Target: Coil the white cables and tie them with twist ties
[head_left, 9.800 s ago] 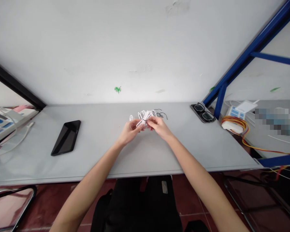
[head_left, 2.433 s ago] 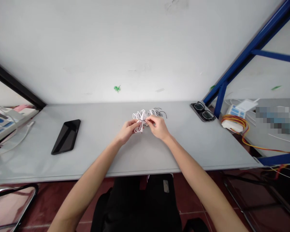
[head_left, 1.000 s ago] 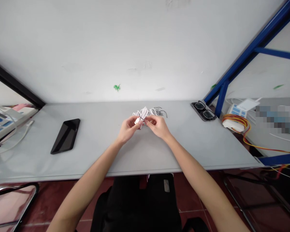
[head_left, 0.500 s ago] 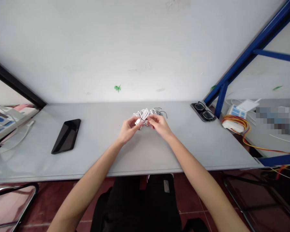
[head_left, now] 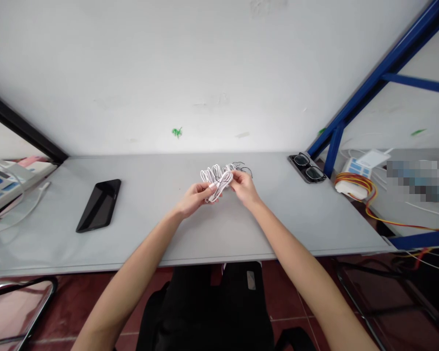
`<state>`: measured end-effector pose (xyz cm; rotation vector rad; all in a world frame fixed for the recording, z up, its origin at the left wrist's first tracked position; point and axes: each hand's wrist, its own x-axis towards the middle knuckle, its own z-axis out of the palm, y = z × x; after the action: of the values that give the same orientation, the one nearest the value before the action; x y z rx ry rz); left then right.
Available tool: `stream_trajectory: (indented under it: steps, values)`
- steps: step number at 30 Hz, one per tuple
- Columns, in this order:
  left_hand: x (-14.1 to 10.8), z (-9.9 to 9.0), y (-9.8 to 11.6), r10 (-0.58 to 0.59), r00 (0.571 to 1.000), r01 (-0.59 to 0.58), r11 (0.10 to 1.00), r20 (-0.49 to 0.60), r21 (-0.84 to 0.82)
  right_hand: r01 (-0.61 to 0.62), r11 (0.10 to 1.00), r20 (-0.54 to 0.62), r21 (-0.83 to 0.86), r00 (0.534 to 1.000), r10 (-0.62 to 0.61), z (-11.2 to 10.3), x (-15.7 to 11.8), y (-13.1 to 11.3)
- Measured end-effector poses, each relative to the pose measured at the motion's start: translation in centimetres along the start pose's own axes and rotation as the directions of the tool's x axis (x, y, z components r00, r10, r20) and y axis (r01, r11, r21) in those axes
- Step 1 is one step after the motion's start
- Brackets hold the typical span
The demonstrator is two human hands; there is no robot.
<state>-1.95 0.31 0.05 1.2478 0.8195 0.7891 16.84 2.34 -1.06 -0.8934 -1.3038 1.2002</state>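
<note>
Between my hands is a coiled white cable (head_left: 223, 183), bundled in loops with a dark tie around its middle. My left hand (head_left: 195, 197) pinches the bundle's lower left end, thumb on top. At the upper right, the fingers of my right hand (head_left: 243, 186) are closed on the loops, their tips partly hidden. More coiled white cables (head_left: 214, 172) lie on the grey table just behind the held one. Several thin black ties (head_left: 244, 168) are spread out beyond my right hand.
A black phone (head_left: 99, 204) lies on the table (head_left: 149, 234) at left. Glasses (head_left: 309, 166) rest on a dark tray at right, beside a blue metal frame (head_left: 332, 146). Power strips with cables (head_left: 12, 183) stand far left; red and yellow wires (head_left: 356, 183) lie far right.
The cable bundle has turned in my hands, so its loops now show at the upper right. My left hand has shifted slightly left and down.
</note>
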Motion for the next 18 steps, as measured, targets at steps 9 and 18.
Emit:
stream_trajectory:
  steps: [9, 18]
  values:
    - [-0.5, -0.6, 1.0, 0.008, 0.996, -0.026, 0.980, 0.093, 0.197, -0.036, 0.992, -0.263, 0.118, 0.963, 0.066, -1.6, 0.9, 0.0]
    - [-0.1, -1.2, 0.8, 0.282, 0.873, 0.087, 0.712, -0.398, 0.697, -0.001, 0.894, -0.448, -0.448, 0.865, -0.224, -5.1, 2.0, 1.2]
